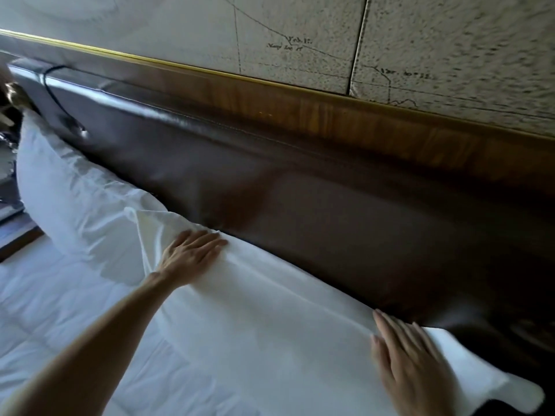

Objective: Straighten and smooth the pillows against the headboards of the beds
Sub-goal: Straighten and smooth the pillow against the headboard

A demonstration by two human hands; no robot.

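A white pillow (270,310) leans against the dark brown padded headboard (330,211), running from centre to lower right. My left hand (192,253) lies flat on its upper left edge, fingers spread and pointing toward the headboard. My right hand (411,364) rests flat on the pillow's right part, palm down, fingers apart. Neither hand grips the fabric. A second white pillow (72,199) stands further left against the same headboard, its near end overlapped by the first pillow's corner.
White bedding (60,319) covers the mattress at lower left. Above the headboard runs a wood panel (330,121) with a gold trim strip, then a pale map-printed wall (420,40). A black cable (49,85) hangs over the headboard at left, near bedside clutter.
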